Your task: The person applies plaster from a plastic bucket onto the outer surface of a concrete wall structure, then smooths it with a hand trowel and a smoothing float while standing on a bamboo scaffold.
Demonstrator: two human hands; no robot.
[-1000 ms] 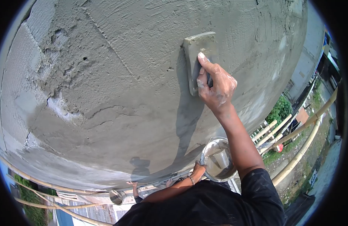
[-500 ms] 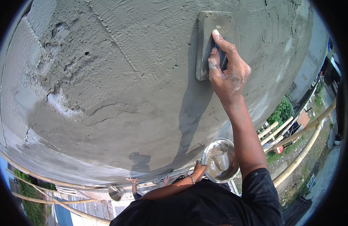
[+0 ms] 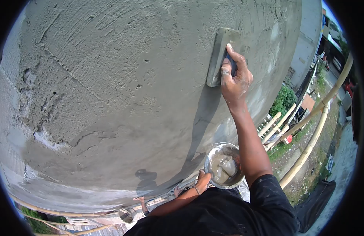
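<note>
My right hand (image 3: 236,78) is closed round the blue handle of a plastering float (image 3: 218,57), its index finger stretched along the back. The float lies against the grey plastered wall (image 3: 158,102), with one long edge perhaps tilted off the surface; exact contact is hard to tell. Below, my left hand (image 3: 203,180) grips the rim of a bucket (image 3: 208,159) close to my body. Wet mortar (image 3: 219,167) and a pale flat-faced piece, partly sunk in it, are inside the bucket.
Rough, cracked plaster (image 3: 40,114) covers the wall's left part. Bamboo poles (image 3: 308,165) run along the right, high above the ground. More bamboo (image 3: 71,214) crosses at lower left, where another person's hand (image 3: 140,199) and a hat (image 3: 125,215) show.
My view has swung to the right, so the wall shifts left in it. The float is tilted more and sits slightly lower in view. Both hands keep their grips.
</note>
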